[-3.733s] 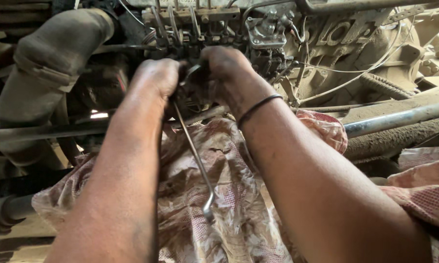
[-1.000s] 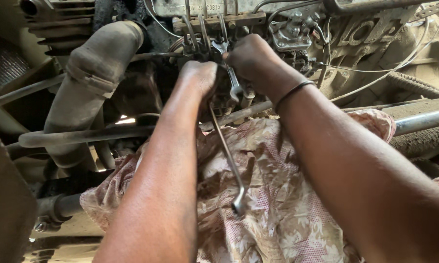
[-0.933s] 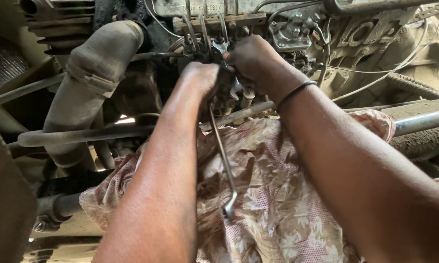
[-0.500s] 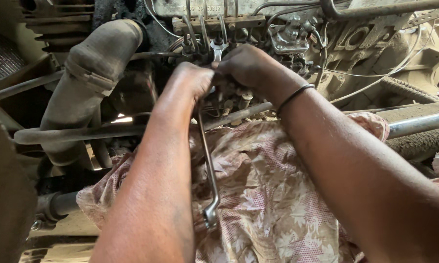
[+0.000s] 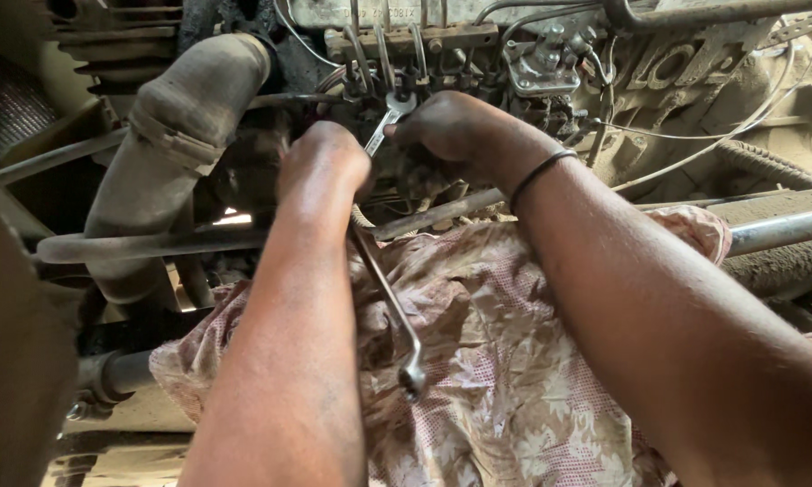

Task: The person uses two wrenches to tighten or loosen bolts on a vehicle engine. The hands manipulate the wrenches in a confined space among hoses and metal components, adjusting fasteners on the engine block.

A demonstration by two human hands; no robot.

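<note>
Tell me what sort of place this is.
Most likely a vehicle repair workshop, at an open engine bay: a grimy engine with metal fuel lines, a large rubber hose, and a ring spanner under the left hand.

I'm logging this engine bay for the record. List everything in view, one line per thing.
Ring spanner: one, bare steel, hanging below the left hand over the cloth.
Open-end spanner: one, steel, between both hands at the pump.
Cloth: one, pink patterned, stained, spread under the arms.
Hose: one, grey, thick, upper left.
Metal rod: one, silver, right edge.
Wristband: one, black, right wrist.
Left hand: gripping the ring spanner.
Right hand: on the open-end spanner.
</note>
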